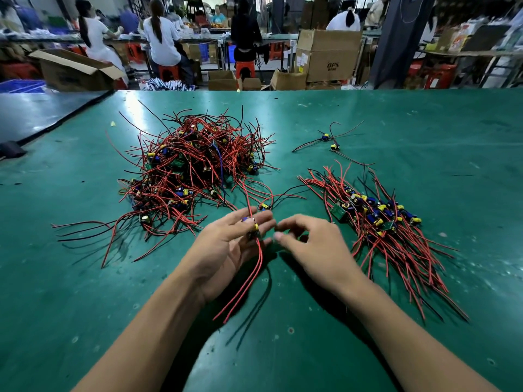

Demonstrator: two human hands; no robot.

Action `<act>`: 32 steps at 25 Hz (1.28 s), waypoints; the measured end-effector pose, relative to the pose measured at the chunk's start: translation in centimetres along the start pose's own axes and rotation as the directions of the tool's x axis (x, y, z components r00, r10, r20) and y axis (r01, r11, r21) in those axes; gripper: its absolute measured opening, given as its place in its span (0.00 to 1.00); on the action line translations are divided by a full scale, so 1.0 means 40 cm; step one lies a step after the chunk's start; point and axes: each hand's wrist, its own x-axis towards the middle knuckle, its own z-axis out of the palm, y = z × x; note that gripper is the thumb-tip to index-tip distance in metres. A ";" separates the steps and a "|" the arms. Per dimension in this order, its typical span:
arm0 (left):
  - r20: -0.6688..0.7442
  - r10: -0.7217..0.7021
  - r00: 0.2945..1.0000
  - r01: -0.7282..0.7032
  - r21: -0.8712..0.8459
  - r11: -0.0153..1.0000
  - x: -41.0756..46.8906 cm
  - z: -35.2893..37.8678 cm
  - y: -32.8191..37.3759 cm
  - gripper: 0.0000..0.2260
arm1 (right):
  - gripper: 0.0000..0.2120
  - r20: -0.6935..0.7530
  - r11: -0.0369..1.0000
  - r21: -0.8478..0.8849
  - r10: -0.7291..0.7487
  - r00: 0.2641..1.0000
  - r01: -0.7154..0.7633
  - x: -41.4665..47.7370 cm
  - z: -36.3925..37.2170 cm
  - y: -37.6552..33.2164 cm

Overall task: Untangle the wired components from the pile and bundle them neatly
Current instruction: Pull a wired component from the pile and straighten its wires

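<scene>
The left hand [226, 247] is turned palm up, just above the green table [283, 349]. Its fingers are stretched out almost straight. A small wired part [252, 225] with blue and yellow bits lies across those fingers, near the tips. Its red wires hang down past the palm. One more red wire runs up from it toward the tangled pile [192, 171]. I cannot tell if the thumb is pressing the part.

The right hand [314, 247] has its back to us and its fingers are loosely curled. Nothing shows in them. Its fingertips [279, 236] are just beside the left fingertips, close to the part but not touching it.

The tangled pile is behind the left hand. A tidy bundle [382, 222] lies to the right of the right hand, with its wires mostly lined up the same way. Two loose parts [329, 141] lie farther back, apart from both heaps.

There is bare table near the person and between the two heaps. The table's far edge is well behind the pile.

A cardboard box [329, 56] beyond the table says "BPS". The smaller print under it is too blurry to read.
</scene>
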 end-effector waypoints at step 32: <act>0.114 -0.114 0.987 0.092 0.180 0.979 -0.013 0.014 -0.030 0.09 | 0.07 0.182 0.719 0.648 0.176 0.967 -0.252 -0.009 -0.012 -0.066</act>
